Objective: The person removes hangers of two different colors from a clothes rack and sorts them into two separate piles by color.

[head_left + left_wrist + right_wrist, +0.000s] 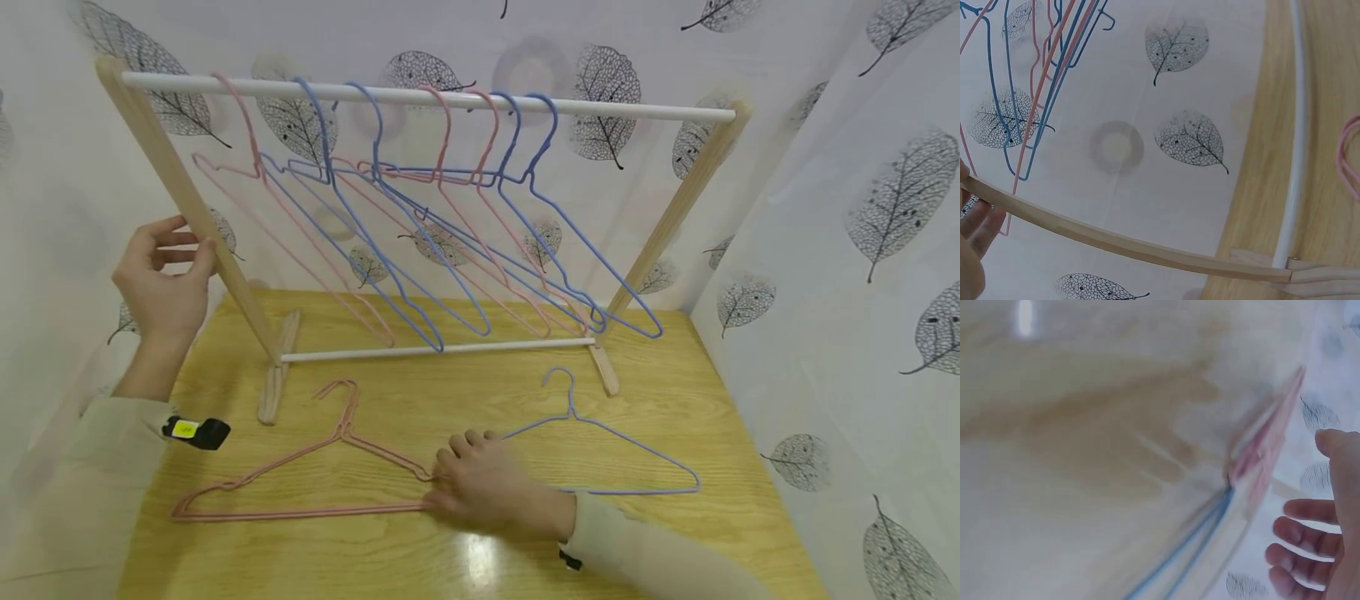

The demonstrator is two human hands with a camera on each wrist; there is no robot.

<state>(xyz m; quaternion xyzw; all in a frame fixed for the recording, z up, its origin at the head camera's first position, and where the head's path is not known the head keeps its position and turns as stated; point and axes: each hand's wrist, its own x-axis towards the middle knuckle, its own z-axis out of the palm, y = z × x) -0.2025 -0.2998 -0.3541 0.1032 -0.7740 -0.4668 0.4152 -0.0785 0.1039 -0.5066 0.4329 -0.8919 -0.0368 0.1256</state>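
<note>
My left hand (168,279) grips the left wooden post of the clothes rack (168,175), thumb in front and fingers behind; the left wrist view shows fingertips (988,231) against that post. Low over the table, my right hand (491,483) overlaps the right end of two stacked pink hangers (300,510) in the head view. Its thumb and fingers stand apart in the right wrist view, where the hand (1316,531) has nothing in its grasp. A single blue hanger (637,492) lies just right of it, its left end hidden behind the hand.
Several pink and blue hangers hang from the white top bar (622,109), some overlapping one another. A lower white bar (390,352) joins the rack's feet. The wooden table (420,558) meets leaf-print cloth (817,250) at its back and sides.
</note>
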